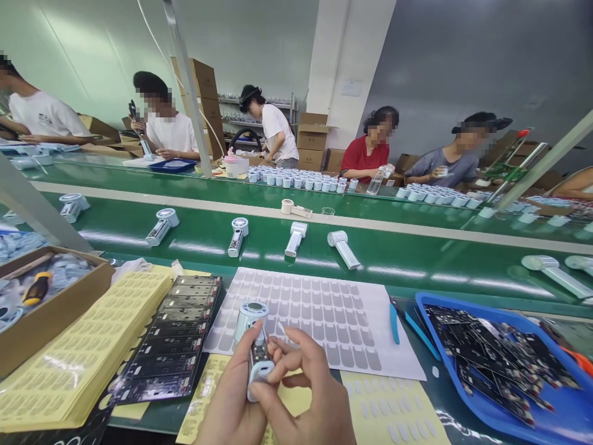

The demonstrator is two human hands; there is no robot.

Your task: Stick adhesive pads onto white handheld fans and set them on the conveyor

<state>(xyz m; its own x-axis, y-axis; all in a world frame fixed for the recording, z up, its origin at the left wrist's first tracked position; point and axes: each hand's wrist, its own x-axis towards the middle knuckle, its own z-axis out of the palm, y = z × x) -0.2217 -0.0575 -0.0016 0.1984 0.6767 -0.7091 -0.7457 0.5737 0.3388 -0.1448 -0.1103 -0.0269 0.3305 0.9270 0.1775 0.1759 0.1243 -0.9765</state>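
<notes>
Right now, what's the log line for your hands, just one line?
left hand: holding light-blue device | right hand: fingers at its near end | nearby: gray sticker sheet, blue-handled tool, blue tray

The left hand (234, 398) and right hand (322, 395) are bare, with slender, tapering fingers (303, 340) and rounded tips.

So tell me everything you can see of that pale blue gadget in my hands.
The pale blue gadget looks like glossy plastic. Its round head, with a dark centre, points away from you; the handle comes toward you. Part of the handle is open, showing a dark circuit board. The rounded end piece has a small dark slot. Your left hand holds it along the side, and your right hand's fingers grip near the end. Your hands hide the rest.
</notes>
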